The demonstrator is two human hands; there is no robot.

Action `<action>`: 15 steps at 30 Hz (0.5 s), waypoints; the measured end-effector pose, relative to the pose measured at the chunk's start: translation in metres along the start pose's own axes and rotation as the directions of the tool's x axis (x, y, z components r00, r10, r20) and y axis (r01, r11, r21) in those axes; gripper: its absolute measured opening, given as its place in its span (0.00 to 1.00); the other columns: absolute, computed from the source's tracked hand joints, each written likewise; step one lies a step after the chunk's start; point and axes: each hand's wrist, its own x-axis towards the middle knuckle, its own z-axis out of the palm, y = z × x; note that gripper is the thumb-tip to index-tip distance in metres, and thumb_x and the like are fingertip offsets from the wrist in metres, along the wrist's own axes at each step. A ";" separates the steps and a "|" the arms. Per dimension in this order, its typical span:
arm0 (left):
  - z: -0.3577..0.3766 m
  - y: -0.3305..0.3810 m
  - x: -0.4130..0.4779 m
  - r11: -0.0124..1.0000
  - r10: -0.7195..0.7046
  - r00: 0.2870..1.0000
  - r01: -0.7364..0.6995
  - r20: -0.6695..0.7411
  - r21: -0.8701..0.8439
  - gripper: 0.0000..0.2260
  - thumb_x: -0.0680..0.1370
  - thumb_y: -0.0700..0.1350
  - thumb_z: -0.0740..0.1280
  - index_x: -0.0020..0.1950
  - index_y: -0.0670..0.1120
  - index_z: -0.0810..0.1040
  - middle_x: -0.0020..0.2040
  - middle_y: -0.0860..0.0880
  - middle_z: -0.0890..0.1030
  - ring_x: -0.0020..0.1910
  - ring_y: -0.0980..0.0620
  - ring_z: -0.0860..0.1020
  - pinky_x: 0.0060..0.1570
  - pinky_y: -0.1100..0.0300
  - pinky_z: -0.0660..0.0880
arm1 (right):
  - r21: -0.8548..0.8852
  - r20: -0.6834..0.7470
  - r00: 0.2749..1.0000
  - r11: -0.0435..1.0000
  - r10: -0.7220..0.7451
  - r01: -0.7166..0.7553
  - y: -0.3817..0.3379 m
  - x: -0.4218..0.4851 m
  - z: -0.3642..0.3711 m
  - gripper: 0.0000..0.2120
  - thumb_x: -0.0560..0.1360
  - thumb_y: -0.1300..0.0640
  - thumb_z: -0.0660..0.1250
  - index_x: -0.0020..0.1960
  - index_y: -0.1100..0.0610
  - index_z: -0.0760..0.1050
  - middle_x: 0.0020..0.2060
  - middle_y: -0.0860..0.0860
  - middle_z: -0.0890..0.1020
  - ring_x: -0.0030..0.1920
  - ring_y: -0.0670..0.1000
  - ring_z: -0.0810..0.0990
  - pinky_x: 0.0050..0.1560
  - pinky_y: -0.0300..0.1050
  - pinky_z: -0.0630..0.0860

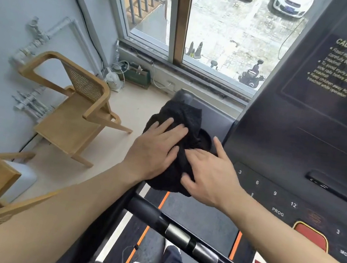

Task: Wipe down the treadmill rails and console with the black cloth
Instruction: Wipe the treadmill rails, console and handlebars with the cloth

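Wooden chair [75, 105] with a woven back is standing at nine o'clock, against a pale wall. Right of it, near the frame's centre, the black cloth [183, 119] is lying bunched over the grey left wing of the treadmill console [279, 142], partly covering a round recess. The left hand [156, 149] is pressing flat on the cloth's nine o'clock side, fingers straight. The right hand [208, 177] is resting on its five o'clock edge, fingers spread and relaxed, gripping nothing. At two o'clock the dark console panel is showing a yellow caution notice — and at five o'clock a black handlebar [186, 237] is crossing above the belt.
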 end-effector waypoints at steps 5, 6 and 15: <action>0.000 -0.007 0.018 0.968 0.040 0.988 -0.076 0.151 0.239 0.27 0.83 0.53 0.46 0.81 0.49 0.60 0.81 0.52 0.60 0.81 0.48 0.56 0.76 0.47 0.57 | -0.121 0.019 1.000 0.993 -0.005 0.007 -0.004 0.019 -0.003 0.37 0.78 0.32 0.47 0.64 0.59 0.78 0.61 0.53 0.82 0.67 0.54 0.75 0.79 0.60 0.42; 0.000 -0.007 0.022 0.964 0.033 0.986 -0.075 0.163 0.255 0.27 0.83 0.53 0.45 0.81 0.48 0.59 0.82 0.52 0.59 0.81 0.48 0.55 0.76 0.46 0.57 | -0.128 0.033 0.999 0.992 0.010 -0.006 -0.004 0.022 -0.004 0.39 0.78 0.31 0.45 0.69 0.59 0.75 0.67 0.54 0.79 0.72 0.54 0.71 0.79 0.61 0.40; 0.003 0.006 0.038 0.935 0.093 0.960 -0.176 0.265 0.309 0.27 0.81 0.53 0.47 0.81 0.50 0.59 0.82 0.51 0.59 0.80 0.46 0.57 0.76 0.41 0.56 | -0.106 -0.089 0.956 0.952 0.279 -0.288 -0.037 0.006 0.001 0.21 0.75 0.46 0.58 0.46 0.63 0.79 0.37 0.58 0.81 0.44 0.60 0.79 0.76 0.63 0.55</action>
